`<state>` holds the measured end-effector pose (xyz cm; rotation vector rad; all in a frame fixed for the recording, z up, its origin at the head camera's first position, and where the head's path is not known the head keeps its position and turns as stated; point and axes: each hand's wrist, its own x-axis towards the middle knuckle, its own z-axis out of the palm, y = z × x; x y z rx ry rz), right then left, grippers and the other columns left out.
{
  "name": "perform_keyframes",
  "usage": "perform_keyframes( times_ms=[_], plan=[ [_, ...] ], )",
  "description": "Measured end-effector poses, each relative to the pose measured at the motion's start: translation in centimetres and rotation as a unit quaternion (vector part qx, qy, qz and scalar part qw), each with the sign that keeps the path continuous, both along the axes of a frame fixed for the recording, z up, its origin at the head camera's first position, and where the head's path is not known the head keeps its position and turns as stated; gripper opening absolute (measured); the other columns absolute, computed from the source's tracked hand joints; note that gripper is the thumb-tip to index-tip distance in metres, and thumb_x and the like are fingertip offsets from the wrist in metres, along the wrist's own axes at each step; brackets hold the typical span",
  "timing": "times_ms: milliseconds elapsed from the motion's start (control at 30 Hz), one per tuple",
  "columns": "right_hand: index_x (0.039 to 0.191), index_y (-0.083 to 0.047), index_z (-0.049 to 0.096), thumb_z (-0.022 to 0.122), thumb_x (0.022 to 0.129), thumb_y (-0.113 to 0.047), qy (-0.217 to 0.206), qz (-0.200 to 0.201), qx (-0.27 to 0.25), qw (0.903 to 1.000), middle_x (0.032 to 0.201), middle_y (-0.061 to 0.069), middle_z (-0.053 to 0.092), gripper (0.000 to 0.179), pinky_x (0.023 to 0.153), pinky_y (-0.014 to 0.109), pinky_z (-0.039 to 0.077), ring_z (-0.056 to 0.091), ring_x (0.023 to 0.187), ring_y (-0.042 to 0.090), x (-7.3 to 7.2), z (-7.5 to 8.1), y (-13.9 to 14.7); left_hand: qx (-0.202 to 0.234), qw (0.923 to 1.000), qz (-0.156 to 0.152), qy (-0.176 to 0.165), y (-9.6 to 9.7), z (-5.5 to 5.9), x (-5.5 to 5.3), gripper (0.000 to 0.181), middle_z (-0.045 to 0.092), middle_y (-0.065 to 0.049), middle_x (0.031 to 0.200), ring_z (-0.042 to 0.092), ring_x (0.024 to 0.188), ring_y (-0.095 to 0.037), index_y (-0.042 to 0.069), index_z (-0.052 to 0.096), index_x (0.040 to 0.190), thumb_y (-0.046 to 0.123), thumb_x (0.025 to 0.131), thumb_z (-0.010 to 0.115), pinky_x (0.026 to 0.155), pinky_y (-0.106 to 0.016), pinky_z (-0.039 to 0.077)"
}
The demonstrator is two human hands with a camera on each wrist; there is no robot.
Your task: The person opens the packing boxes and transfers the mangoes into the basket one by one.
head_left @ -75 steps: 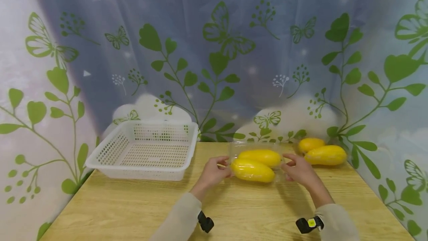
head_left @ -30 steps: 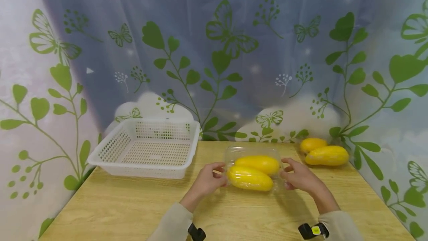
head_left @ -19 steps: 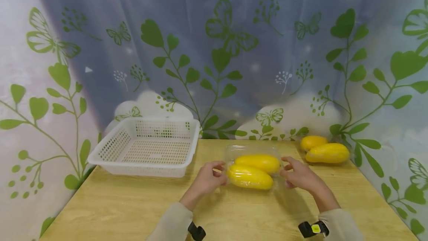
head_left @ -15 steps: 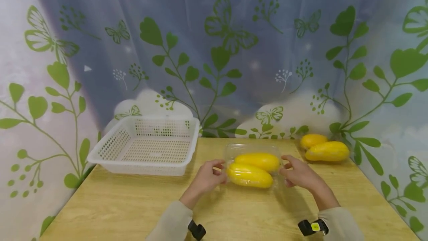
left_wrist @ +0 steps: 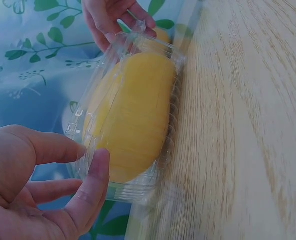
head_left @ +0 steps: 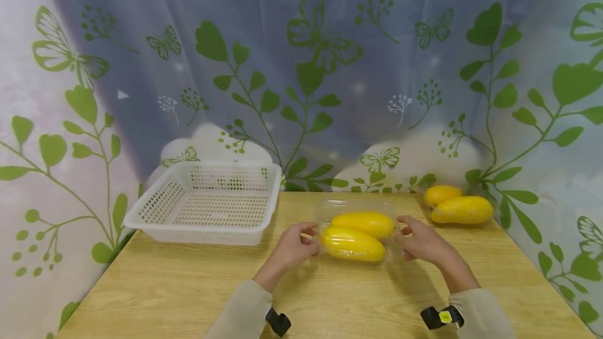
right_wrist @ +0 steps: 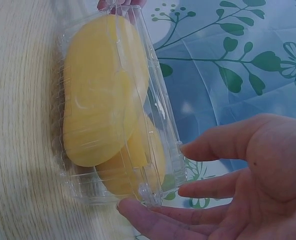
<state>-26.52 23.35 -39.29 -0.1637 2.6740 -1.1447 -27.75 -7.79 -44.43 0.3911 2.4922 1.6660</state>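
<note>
At the bottom of the head view, black straps (head_left: 278, 322) show by the sleeves (head_left: 242, 310) over a wooden table (head_left: 339, 302). Right of centre, the left hand (head_left: 293, 247) and right hand (head_left: 424, 242) grip opposite ends of a clear box (head_left: 355, 205) — each between thumb and fingers — with two yellow fruits (head_left: 353, 242) inside. A white basket (head_left: 198, 230) sits left of centre; more yellow fruits (head_left: 462, 210) lie at right, before a leaf-patterned curtain (head_left: 264, 135).
</note>
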Motion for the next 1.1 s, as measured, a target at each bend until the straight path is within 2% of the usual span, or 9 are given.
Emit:
perform_keyframes(
  times_ms=[600,733,933,1100],
  plan=[
    [0.156,0.012,0.024,0.053,0.105,-0.015,0.002,0.007,-0.007,0.9999,0.141,0.045,0.045,0.065,0.074,0.037,0.061,0.059,0.064,0.017,0.1,-0.2,-0.1,-0.022,0.9997,-0.003,0.011,-0.3,0.3,0.1,0.059,0.064,-0.026,0.127,0.069,0.094,-0.022,-0.006,0.055,0.143,0.006,0.088,0.071,0.075,-0.034,0.064],
    [0.156,0.012,0.025,0.054,0.105,-0.015,0.001,0.011,-0.012,0.9999,0.140,0.044,0.047,0.064,0.074,0.038,0.062,0.059,0.064,0.018,0.2,-0.1,-0.3,-0.032,0.9993,-0.016,0.013,-0.6,0.7,0.2,0.059,0.063,-0.028,0.127,0.068,0.095,-0.024,-0.009,0.052,0.144,0.006,0.089,0.069,0.076,-0.037,0.064],
    [0.156,0.012,0.025,0.054,0.104,-0.014,-0.004,0.016,-0.019,0.9997,0.139,0.044,0.047,0.064,0.074,0.038,0.061,0.059,0.065,0.018,0.4,0.0,-0.7,-0.069,0.9968,-0.032,0.026,-1.0,1.4,0.7,0.060,0.063,-0.029,0.123,0.072,0.083,-0.022,-0.011,0.050,0.144,0.003,0.089,0.069,0.070,-0.034,0.063],
    [0.156,0.012,0.026,0.054,0.104,-0.014,-0.002,0.017,-0.016,0.9997,0.139,0.043,0.048,0.064,0.073,0.038,0.061,0.060,0.065,0.018,0.5,0.2,-1.0,-0.086,0.9953,-0.041,0.019,-1.2,2.0,0.8,0.062,0.063,-0.028,0.120,0.075,0.078,-0.021,-0.011,0.048,0.146,0.003,0.089,0.069,0.069,-0.033,0.061]
  ],
)
